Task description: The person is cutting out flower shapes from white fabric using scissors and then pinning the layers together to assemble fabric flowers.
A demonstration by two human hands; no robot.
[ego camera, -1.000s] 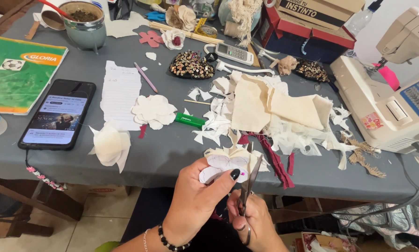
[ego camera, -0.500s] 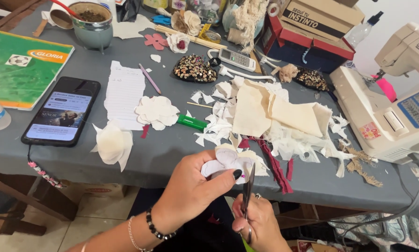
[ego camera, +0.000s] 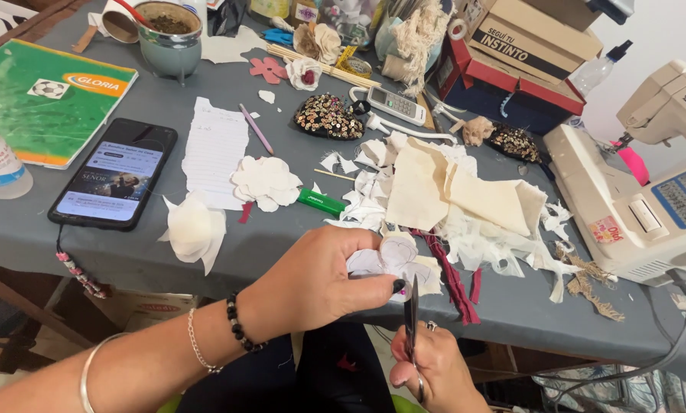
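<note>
Phone (ego camera: 113,183) left of paper sheet (ego camera: 215,149), fabric pile (ego camera: 458,195) between lighter (ego camera: 321,202) and sewing machine (ego camera: 649,191)

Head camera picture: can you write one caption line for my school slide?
Left hand holds a white fabric piece while right hand works scissors at it, beside the scrap-strewn grey table.

— How is the left hand (ego camera: 316,279) set?
— Forearm in from the lower left, beaded and chain bracelets at the wrist, fingers curled shut, thumb tip dark-nailed.
— And the right hand (ego camera: 427,371)?
— Just below and right of the left hand, fingers closed, a ring showing, knuckles up.
</note>
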